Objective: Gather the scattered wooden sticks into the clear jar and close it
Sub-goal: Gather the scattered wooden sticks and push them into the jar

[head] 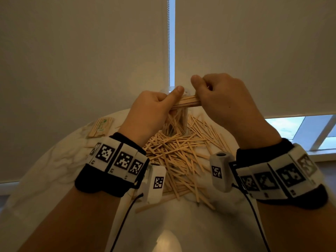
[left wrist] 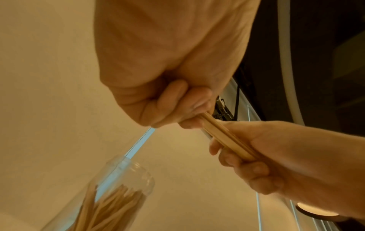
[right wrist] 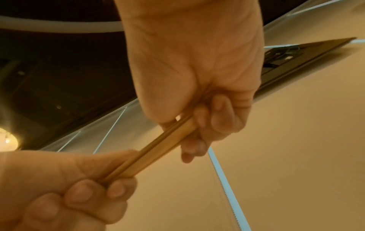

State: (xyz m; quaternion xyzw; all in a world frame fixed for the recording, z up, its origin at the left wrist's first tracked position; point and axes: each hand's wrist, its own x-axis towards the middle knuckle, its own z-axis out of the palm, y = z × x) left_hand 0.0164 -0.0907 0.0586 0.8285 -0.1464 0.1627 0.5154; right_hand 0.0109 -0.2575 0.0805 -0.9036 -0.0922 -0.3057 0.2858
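A tight bundle of wooden sticks (head: 187,102) lies level in the air, held at both ends. My left hand (head: 156,106) grips its left end with the thumb on top, and my right hand (head: 218,95) curls round its right end. In the left wrist view, the bundle (left wrist: 227,137) runs from my left hand's fingers (left wrist: 177,96) to my right hand (left wrist: 256,164). Just below stands the clear jar (head: 177,122), lidless, with several sticks upright inside (left wrist: 110,201). A big heap of loose sticks (head: 181,155) covers the table in front of the jar.
The round white marble table (head: 54,170) stands against a roller blind (head: 81,60) with a bead chain (head: 168,42). A wrapped pack of sticks (head: 101,127) lies at the back left. A window strip (head: 300,128) shows at the right.
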